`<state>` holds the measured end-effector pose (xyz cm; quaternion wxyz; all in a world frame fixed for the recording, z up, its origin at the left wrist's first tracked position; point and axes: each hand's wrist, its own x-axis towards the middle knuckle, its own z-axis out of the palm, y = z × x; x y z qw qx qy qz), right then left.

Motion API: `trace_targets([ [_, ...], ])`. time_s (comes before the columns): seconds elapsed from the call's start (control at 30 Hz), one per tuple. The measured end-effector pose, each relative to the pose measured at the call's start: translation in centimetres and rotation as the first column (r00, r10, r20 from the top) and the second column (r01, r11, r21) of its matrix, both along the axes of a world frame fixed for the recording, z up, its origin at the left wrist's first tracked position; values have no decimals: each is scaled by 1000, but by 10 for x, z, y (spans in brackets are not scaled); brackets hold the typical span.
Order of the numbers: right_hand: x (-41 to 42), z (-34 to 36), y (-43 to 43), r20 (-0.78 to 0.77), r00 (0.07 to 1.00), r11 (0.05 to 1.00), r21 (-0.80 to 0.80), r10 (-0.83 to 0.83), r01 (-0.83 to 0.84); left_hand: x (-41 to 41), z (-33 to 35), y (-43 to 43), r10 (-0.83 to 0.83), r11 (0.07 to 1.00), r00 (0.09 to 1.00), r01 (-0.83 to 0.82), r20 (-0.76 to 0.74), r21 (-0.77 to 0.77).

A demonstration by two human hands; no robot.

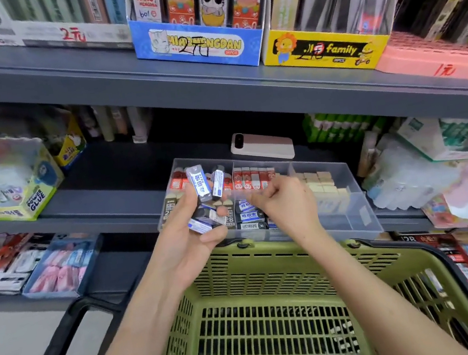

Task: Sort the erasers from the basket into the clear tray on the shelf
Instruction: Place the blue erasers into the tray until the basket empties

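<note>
The left hand [182,243] hovers over the clear tray's [362,214] left front corner, palm up. Its fingers are curled round a fistful of blue-and-white erasers [199,186]: two stand up past the fingertips and others lie across the palm. The right hand [285,202] is over the tray's middle section with its fingers curled in tight; whether they pinch anything cannot be told. Beneath it lie black-sleeved erasers [251,215]. The tray's right front section shows bare floor. The green basket [270,279] sits just in front of the tray, its rim near the tray's front wall. A phone [261,146] lies just behind the tray.
</note>
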<state>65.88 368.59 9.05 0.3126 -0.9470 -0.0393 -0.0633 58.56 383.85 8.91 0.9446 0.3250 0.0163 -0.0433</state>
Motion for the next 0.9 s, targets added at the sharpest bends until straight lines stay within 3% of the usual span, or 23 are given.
trace_targets([
  [0.23,1,6,-5,-2,994,962,-250,112,-109,-1,1,4,0,999,1000,-1,-14,-39],
  [0.3,-2,13,-4,73,987,929,-355,140,-105,-1,-1,4,-15,999,1000,15,2,-34],
  [0.33,-3,16,-3,124,980,938,-330,154,-106,-1,-2,5,-26,999,1000,26,13,-32],
  [0.4,-7,24,0,117,975,982,-19,186,-185,-1,-4,5,-64,997,997,66,42,-44],
  [0.47,-15,38,7,-8,957,889,372,290,-266,0,-5,4,-105,993,992,108,73,-39],
  [0.5,-19,42,10,-58,936,839,465,348,-284,0,-7,3,-120,992,989,123,83,-25],
  [0.63,-31,43,17,-116,884,741,600,454,-302,0,-8,0,-129,992,989,130,78,-7],
  [0.7,-29,42,16,-127,902,686,695,413,-216,0,-9,0,-122,992,990,122,70,-3],
  [0.8,-17,47,4,-191,915,525,851,356,-26,0,-9,1,-101,995,994,102,38,-19],
  [0.83,-12,49,-2,-207,910,522,853,359,-12,0,-10,2,-97,995,995,98,32,-30],
  [0.9,-5,49,-15,-236,906,680,730,351,-73,0,-10,4,-100,993,994,102,35,-59],
])
